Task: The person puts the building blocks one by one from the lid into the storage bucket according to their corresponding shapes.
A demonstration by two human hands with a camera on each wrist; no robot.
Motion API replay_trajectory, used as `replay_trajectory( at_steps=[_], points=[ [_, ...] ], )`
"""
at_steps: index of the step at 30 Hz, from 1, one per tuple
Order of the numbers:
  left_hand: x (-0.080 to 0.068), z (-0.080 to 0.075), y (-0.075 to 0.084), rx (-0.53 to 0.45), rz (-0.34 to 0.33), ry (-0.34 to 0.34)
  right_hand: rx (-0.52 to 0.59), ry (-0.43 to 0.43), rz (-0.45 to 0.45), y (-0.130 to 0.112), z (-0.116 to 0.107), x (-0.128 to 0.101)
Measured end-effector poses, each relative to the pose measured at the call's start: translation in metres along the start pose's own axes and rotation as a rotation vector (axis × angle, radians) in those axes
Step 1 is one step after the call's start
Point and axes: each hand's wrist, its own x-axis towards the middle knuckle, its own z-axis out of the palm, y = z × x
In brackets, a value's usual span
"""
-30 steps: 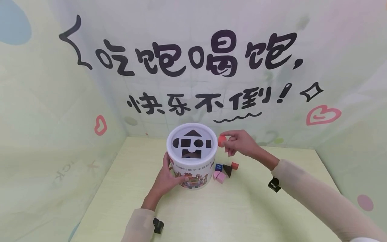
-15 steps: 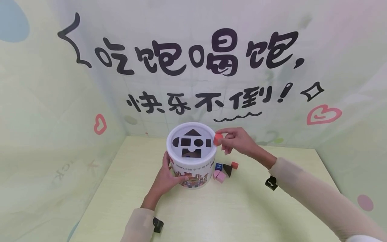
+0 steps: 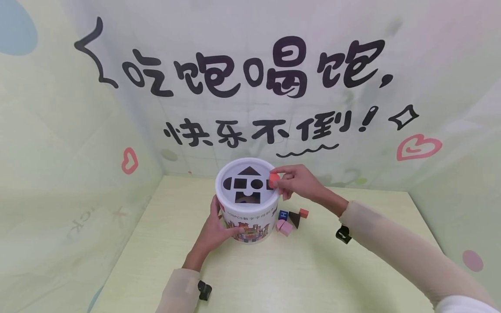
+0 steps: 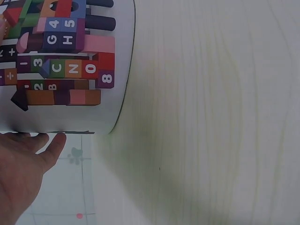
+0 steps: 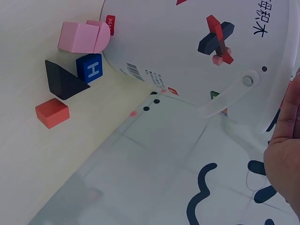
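A white bucket (image 3: pixel 254 217) with block pictures on its side stands on the table, its lid (image 3: pixel 263 167) cut with shaped holes. My left hand (image 3: pixel 209 232) grips its left side, thumb across the front; in the left wrist view, fingertips touch the bucket wall. Between thumb and index finger, my right hand (image 3: pixel 297 179) pinches a small red block (image 3: pixel 274 177) with a rounded outline. This block is over the lid's right side, overlapping the rectangular hole there. The right wrist view shows only part of the right hand (image 5: pixel 281 154), at its right edge, with the block hidden.
Right of the bucket lie a blue block (image 5: pixel 89 68) marked H, a dark triangular block (image 5: pixel 63 80), an orange-red block (image 5: pixel 52 113) and pink blocks (image 5: pixel 77 37). A printed backdrop (image 3: pixel 203 161) rises behind the table (image 3: pixel 332 269). A white handle (image 5: pixel 229 96) hangs at the bucket's side.
My right hand has moved left with the red block, from beside the bucket's rim to over the lid's right side. The left hand and bucket have stayed in place.
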Motion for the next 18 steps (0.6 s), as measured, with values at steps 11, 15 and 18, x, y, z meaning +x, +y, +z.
replay_trajectory(
  at_steps=[11,15,18],
  points=[
    [0.0,0.0,0.0,0.011,-0.006,-0.008,-0.034,-0.012,0.017,-0.005,0.014,0.009],
    [0.0,0.0,0.0,0.011,-0.011,-0.008,-0.07,-0.02,0.025,-0.008,0.016,0.012],
    [0.0,0.0,0.0,0.008,-0.007,-0.008,-0.078,-0.026,0.025,-0.011,0.017,0.016]
  ],
)
